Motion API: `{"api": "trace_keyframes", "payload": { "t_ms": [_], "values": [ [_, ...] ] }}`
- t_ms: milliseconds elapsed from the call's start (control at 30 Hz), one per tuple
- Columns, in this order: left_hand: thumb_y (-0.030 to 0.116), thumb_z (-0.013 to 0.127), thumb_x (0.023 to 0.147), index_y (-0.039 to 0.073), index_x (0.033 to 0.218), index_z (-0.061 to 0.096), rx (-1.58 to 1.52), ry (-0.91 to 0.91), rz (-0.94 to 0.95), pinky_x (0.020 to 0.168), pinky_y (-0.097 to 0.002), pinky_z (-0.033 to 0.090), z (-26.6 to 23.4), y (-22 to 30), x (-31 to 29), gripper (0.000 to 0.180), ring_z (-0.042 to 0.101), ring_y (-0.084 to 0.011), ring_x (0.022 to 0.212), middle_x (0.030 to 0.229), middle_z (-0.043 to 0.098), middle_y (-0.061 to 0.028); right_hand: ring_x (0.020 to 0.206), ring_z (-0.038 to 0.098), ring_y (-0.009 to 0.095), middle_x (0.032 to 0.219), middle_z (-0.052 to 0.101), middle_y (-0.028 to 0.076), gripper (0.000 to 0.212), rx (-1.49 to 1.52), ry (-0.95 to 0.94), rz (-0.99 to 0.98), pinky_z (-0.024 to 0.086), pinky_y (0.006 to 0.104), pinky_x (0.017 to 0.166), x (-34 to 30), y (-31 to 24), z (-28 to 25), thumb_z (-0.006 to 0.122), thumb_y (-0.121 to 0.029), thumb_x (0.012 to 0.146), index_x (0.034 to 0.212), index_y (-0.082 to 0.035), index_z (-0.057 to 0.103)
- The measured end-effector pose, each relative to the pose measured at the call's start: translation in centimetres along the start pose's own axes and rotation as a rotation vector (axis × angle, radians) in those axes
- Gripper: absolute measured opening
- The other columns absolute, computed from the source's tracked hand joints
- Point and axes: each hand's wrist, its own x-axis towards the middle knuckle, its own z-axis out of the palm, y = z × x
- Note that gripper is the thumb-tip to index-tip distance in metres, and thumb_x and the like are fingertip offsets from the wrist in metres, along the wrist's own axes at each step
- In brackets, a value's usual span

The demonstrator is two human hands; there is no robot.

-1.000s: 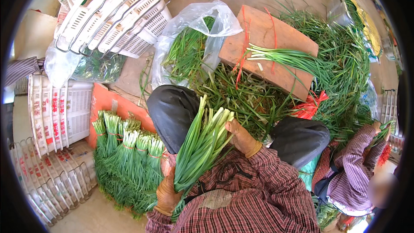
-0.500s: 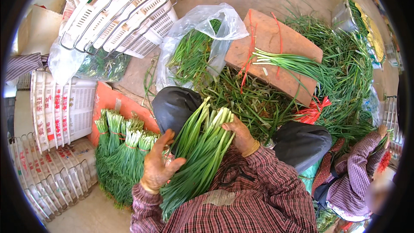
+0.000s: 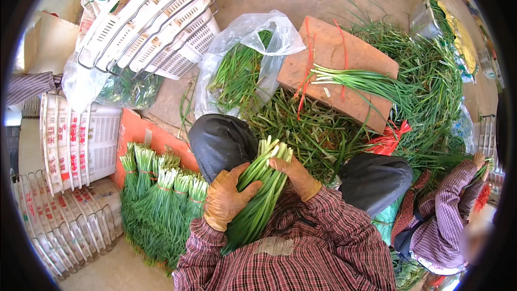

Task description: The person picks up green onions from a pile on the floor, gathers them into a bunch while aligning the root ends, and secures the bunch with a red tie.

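Observation:
A loose bunch of garlic chives (image 3: 254, 199) with pale stem ends stands tilted in front of my chest. Around its left side curls my left hand (image 3: 229, 196) in a yellowish glove, thumb lying across the stems. My right hand (image 3: 296, 177), gloved too, grips the bunch near its pale ends on the right. To the left, several tied bunches of chives (image 3: 156, 210) stand side by side against an orange-red board (image 3: 141, 129). A smaller handful of chives (image 3: 350, 77) lies on a brick-coloured block (image 3: 323, 43) beyond my knees, over red ties (image 3: 307, 75).
Loose chives (image 3: 431, 91) are heaped right of the block, with red strips (image 3: 392, 139) beside it. A clear plastic bag (image 3: 269, 37) holds more greens. White crates (image 3: 145, 21) stack at upper left, others (image 3: 81, 140) below. A co-worker (image 3: 447, 210) sits at right.
My left hand has moved right and closed round the bunch, its fingers spread apart before. The bunch has become more gathered, its stem ends drawn together.

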Motion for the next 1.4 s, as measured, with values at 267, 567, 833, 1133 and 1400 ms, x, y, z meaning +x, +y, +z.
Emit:
{"api": "trace_keyframes", "payload": {
  "t_ms": [267, 567, 833, 1133, 1400],
  "values": [
    [0.015, 0.075, 0.09, 0.0, 0.121, 0.065, -0.697, -0.024, -0.05, 0.082, -0.029, 0.052, 0.1, -1.6, -0.7, 0.036, 0.063, -0.0146, 0.09, 0.104, 0.069, -0.008, 0.098, 0.062, 0.014, 0.108, 0.068, 0.003, 0.043, -0.174, -0.114, -0.016, 0.049, 0.03, 0.091, -1.8, -3.3, 1.9, 0.075, -0.021, 0.09, 0.127, -0.002, 0.062],
    [0.014, 0.073, 0.095, 0.0, 0.126, 0.06, -1.02, -0.121, -0.102, 0.09, -0.0267, 0.05, 1.5, -2.5, -0.7, 0.036, 0.059, -0.0106, 0.098, 0.108, 0.067, -0.0031, 0.093, 0.063, 0.012, 0.106, 0.07, 0.002, 0.046, -0.153, -0.042, -0.074, 0.05, 0.0272, 0.087, -2.9, -2.8, 2.4, 0.077, -0.02, 0.089, 0.128, -0.001, 0.063],
    [0.01, 0.074, 0.093, 0.0, 0.129, 0.063, -1.155, -0.287, -0.221, 0.083, -0.0273, 0.055, 1.0, -2.4, -0.7, 0.039, 0.065, -0.0111, 0.091, 0.109, 0.071, -0.0047, 0.106, 0.062, 0.015, 0.126, 0.061, 0.006, 0.082, -0.124, -0.013, -0.125, 0.051, 0.0282, 0.093, -2.6, -2.8, 2.4, 0.083, -0.021, 0.087, 0.154, -0.003, 0.039],
    [0.01, 0.076, 0.091, 0.003, 0.13, 0.064, -1.147, -0.482, -0.274, 0.087, -0.0277, 0.053, -0.3, -2.6, -0.5, 0.042, 0.064, -0.0109, 0.095, 0.111, 0.07, -0.0022, 0.125, 0.056, 0.02, 0.145, 0.053, 0.015, 0.08, -0.026, 0.006, -0.295, 0.046, 0.0324, 0.107, -2.6, -3.3, 5.2, 0.08, -0.005, 0.085, 0.153, -0.001, 0.039],
    [0.025, 0.089, 0.08, 0.003, 0.14, 0.056, -0.972, -0.78, -0.133, 0.103, -0.033, 0.046, -0.1, -3.8, -0.7, 0.072, 0.059, -0.0159, 0.113, 0.126, 0.065, -0.0034, 0.126, 0.06, 0.026, 0.135, 0.061, 0.016, 0.07, 0.048, -0.226, -0.247, 0.049, 0.0381, 0.106, -4.1, -3.9, 6.0, 0.079, -0.005, 0.086, 0.147, 0.001, 0.045]
  ]
}}
